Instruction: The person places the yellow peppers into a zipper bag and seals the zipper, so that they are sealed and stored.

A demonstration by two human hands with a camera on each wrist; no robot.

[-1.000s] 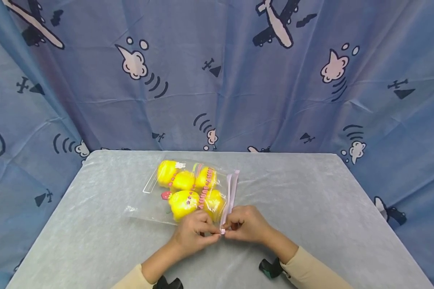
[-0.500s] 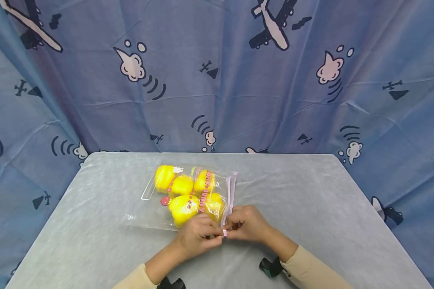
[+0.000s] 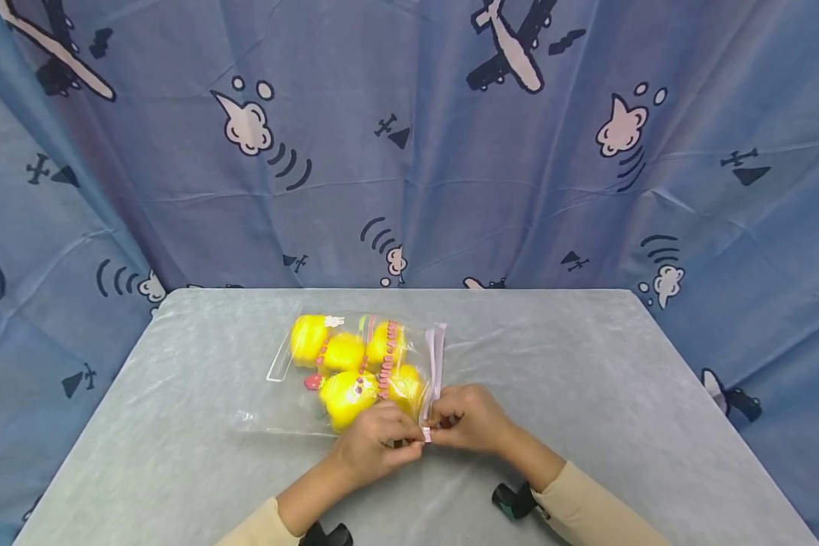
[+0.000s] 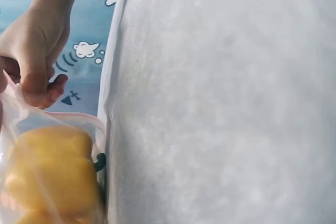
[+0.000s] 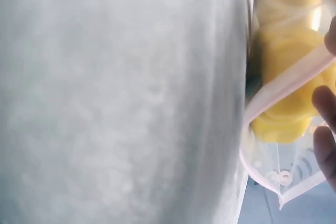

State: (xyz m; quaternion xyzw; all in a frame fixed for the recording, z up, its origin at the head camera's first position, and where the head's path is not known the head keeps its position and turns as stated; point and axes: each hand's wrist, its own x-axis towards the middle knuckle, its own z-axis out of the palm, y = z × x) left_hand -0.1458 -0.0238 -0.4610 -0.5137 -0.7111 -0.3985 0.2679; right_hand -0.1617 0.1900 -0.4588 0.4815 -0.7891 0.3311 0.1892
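A clear zip bag (image 3: 280,413) lies on the table with several rounded yellow objects (image 3: 344,353) inside; their kind cannot be made out. Pink lettering and small prints mark its front. The pale pink zip strip (image 3: 436,356) runs down the bag's right side, and the right wrist view shows its mouth parted. My left hand (image 3: 377,445) pinches the bag's near corner, beside a small pale pink tab (image 3: 426,434). Facing it, my right hand (image 3: 474,418) pinches the zip strip just above that tab. Only fingertips (image 5: 325,145) show at the right wrist view's edge.
A grey cloth covers the table (image 3: 573,356). Behind and at both sides hangs a blue curtain (image 3: 341,205) printed with planes and clouds. Black wrist mounts (image 3: 513,500) sit by the beige sleeves (image 3: 590,508).
The bag sits slightly lower in the head view than a second ago, partly because the view shifted. My left hand has edged right, closer to the right hand. Both keep pinching the bag.
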